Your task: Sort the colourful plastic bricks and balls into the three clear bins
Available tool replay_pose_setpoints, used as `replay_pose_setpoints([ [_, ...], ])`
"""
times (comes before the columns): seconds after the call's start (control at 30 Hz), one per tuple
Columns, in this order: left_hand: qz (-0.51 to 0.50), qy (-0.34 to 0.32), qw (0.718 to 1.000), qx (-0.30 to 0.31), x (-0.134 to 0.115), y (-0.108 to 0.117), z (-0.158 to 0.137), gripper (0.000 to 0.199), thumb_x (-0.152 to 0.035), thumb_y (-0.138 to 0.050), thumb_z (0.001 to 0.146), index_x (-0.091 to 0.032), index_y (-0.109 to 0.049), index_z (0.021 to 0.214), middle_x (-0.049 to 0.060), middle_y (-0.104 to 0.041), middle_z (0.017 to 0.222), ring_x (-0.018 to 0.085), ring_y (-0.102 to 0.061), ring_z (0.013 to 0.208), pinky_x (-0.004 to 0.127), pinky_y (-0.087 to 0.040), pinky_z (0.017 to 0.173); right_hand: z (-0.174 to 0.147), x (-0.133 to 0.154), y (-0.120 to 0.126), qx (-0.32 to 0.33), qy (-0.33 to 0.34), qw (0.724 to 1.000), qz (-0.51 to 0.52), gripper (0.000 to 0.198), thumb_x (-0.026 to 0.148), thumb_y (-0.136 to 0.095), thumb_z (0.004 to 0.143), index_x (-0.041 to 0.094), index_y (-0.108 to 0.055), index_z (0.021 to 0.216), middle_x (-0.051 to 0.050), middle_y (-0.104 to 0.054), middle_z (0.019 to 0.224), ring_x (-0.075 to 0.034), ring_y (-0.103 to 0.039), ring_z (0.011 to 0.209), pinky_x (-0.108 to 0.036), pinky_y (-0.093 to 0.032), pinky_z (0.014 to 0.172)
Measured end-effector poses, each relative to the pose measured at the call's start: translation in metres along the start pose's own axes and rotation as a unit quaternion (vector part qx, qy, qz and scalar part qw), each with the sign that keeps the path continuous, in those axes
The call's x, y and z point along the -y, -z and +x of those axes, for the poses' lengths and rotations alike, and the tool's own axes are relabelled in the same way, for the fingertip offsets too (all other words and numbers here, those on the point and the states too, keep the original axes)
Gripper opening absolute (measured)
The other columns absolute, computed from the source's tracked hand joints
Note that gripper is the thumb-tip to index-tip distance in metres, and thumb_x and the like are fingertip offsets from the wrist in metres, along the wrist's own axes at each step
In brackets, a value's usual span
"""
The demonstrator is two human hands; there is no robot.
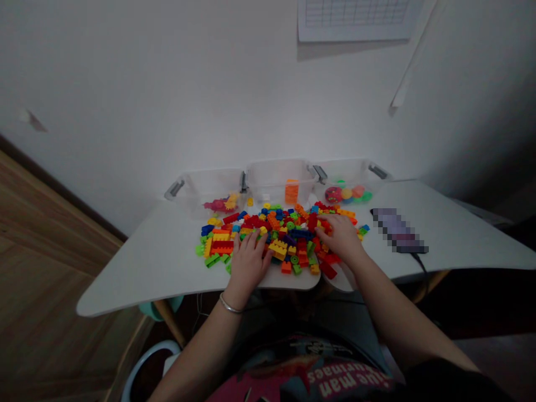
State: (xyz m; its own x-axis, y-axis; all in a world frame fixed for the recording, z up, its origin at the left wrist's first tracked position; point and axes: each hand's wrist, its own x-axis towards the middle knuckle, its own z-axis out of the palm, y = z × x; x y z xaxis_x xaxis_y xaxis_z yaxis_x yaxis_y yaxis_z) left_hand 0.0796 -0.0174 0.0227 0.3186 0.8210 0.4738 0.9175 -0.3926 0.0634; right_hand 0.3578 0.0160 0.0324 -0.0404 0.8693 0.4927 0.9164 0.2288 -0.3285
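A loose heap of colourful toy building bricks [273, 222] spreads over the middle of the white table. My left hand [249, 261] rests on the heap's front left with its fingers spread, near a yellow brick [277, 249] and holding nothing that I can see. On the heap's right side, my right hand [341, 237] has its thumb and fingers closed at a dark red brick [312, 222]; its other fingers are partly hidden. Under and around both hands lie more red, green, blue and yellow bricks.
Three clear plastic bins stand against the wall: a left bin [196, 181] with pink and yellow toys, a middle bin [268, 173] with an orange block [292, 191], and a right bin [352, 170] with colourful toys. A phone [397, 230] with a cable lies on the table's right [456, 240].
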Motion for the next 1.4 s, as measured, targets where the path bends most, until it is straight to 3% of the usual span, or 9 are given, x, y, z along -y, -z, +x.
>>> replay_pose_setpoints([
  [0.23, -0.006, 0.005, 1.000, -0.002, -0.001, 0.002, 0.000, 0.039, -0.032, -0.051, 0.090, -0.021, -0.063, 0.126, 0.014, -0.058, 0.139, 0.031, -0.060, 0.118, 0.061, -0.023, 0.118, 0.008, 0.029, 0.001, 0.038, -0.044, 0.991, -0.118, 0.050, 0.055, -0.053, 0.090, 0.017, -0.064, 0.120, -0.015, -0.071, 0.107, -0.032, -0.060, 0.101, -0.043, -0.041, 0.087],
  [0.53, -0.010, 0.007, 1.000, -0.012, -0.001, 0.001, 0.000, 0.036, -0.030, -0.052, 0.089, -0.019, -0.066, 0.120, 0.014, -0.060, 0.136, 0.030, -0.061, 0.116, 0.059, -0.027, 0.117, 0.007, 0.032, 0.000, 0.045, -0.073, 0.989, -0.122, 0.039, 0.045, -0.056, 0.088, 0.018, -0.064, 0.116, -0.014, -0.072, 0.098, -0.030, -0.063, 0.092, -0.040, -0.040, 0.080],
  [0.73, -0.020, 0.014, 1.000, -0.009, -0.001, 0.001, -0.001, 0.035, -0.029, -0.052, 0.088, -0.020, -0.067, 0.119, 0.013, -0.060, 0.136, 0.030, -0.061, 0.117, 0.059, -0.027, 0.117, 0.011, 0.032, -0.002, 0.036, -0.072, 0.988, -0.131, 0.046, 0.057, -0.057, 0.086, 0.019, -0.066, 0.110, -0.015, -0.072, 0.098, -0.031, -0.063, 0.092, -0.041, -0.041, 0.078],
  [0.93, -0.021, 0.012, 1.000, -0.017, -0.001, 0.001, -0.001, 0.035, -0.028, -0.052, 0.088, -0.021, -0.067, 0.119, 0.013, -0.062, 0.134, 0.029, -0.062, 0.116, 0.057, -0.028, 0.117, 0.012, 0.032, -0.004, 0.013, -0.093, 0.988, -0.125, 0.025, 0.040, -0.060, 0.086, 0.019, -0.065, 0.099, -0.012, -0.071, 0.086, -0.028, -0.063, 0.085, -0.039, -0.042, 0.076],
  [1.13, -0.023, 0.014, 1.000, -0.013, -0.002, 0.002, -0.001, 0.034, -0.028, -0.051, 0.088, -0.021, -0.068, 0.118, 0.013, -0.062, 0.133, 0.029, -0.062, 0.117, 0.056, -0.028, 0.118, 0.010, 0.021, 0.000, -0.049, -0.132, 0.989, -0.044, 0.016, 0.035, -0.055, 0.086, 0.022, -0.062, 0.084, -0.009, -0.069, 0.080, -0.026, -0.062, 0.080, -0.038, -0.043, 0.074],
  [1.23, -0.029, 0.015, 0.999, -0.008, -0.001, 0.002, -0.001, 0.037, -0.028, -0.051, 0.089, -0.020, -0.066, 0.121, 0.013, -0.061, 0.135, 0.029, -0.060, 0.119, 0.057, -0.027, 0.118, 0.009, 0.019, 0.005, -0.077, -0.149, 0.984, 0.067, 0.019, 0.040, -0.054, 0.085, 0.022, -0.060, 0.081, -0.008, -0.069, 0.081, -0.025, -0.063, 0.077, -0.038, -0.046, 0.073],
  [1.4, -0.041, 0.006, 0.999, -0.019, 0.003, 0.001, -0.003, 0.047, -0.033, -0.053, 0.090, -0.021, -0.055, 0.135, 0.014, -0.057, 0.140, 0.031, -0.057, 0.123, 0.061, -0.019, 0.120, -0.003, 0.035, 0.010, -0.104, -0.127, 0.950, 0.264, 0.028, 0.051, -0.058, 0.081, 0.022, -0.059, 0.080, -0.006, -0.069, 0.081, -0.022, -0.064, 0.076, -0.036, -0.051, 0.073],
])
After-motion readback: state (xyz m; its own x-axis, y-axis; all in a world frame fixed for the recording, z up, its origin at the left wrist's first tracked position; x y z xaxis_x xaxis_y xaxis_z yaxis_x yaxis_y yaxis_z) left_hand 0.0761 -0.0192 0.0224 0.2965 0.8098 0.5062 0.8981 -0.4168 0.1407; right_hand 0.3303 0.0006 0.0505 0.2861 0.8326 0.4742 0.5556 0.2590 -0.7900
